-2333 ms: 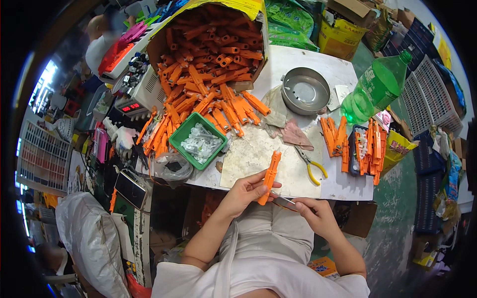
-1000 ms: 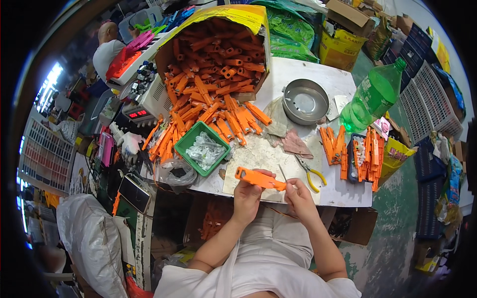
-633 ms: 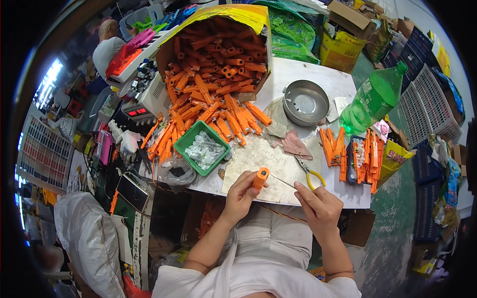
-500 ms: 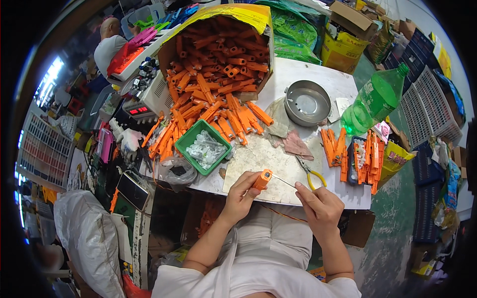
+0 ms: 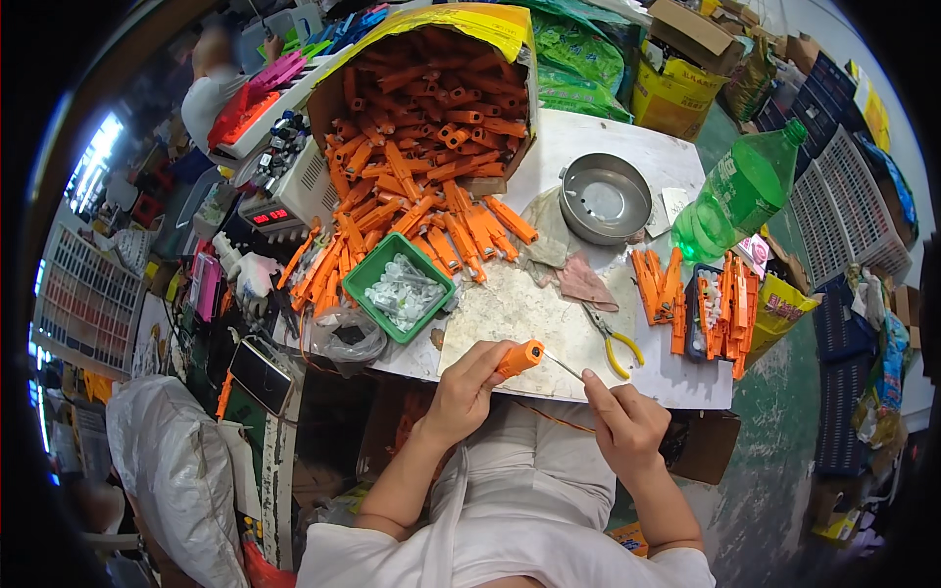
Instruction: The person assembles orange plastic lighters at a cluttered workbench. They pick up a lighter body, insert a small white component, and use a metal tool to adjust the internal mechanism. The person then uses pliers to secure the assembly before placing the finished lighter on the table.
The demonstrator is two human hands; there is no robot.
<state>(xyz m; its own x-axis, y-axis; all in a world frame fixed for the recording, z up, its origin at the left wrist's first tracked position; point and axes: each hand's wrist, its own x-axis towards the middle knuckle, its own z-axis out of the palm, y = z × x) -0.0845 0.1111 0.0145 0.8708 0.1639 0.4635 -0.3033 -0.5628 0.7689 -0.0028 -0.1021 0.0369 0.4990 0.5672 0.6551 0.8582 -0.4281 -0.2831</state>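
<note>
My left hand (image 5: 466, 392) is closed around an orange plastic housing (image 5: 520, 360), its dark-centred end turned to the right. In my right hand (image 5: 627, 421) is a slim metal tool (image 5: 566, 367), pinched with the index finger stretched along it. The tool's tip points at the end of the housing; whether it touches or enters cannot be made out. Both hands are over the near edge of the white worktable (image 5: 686, 390). Just beyond them lie pliers with yellow handles (image 5: 619, 353) and a pinkish cloth (image 5: 588, 284).
A large box (image 5: 531, 108) spills many orange housings (image 5: 392, 167) onto the table. A green tray (image 5: 438, 318) holds small clear pieces. Farther right stand a round metal bowl (image 5: 639, 201), a green bottle (image 5: 745, 186) and more orange housings (image 5: 730, 304). Another person (image 5: 211, 98) sits far left.
The orange housing has turned so its end faces more to the right. The tool's tip has come nearer that end. My right hand has shifted slightly left and down.
</note>
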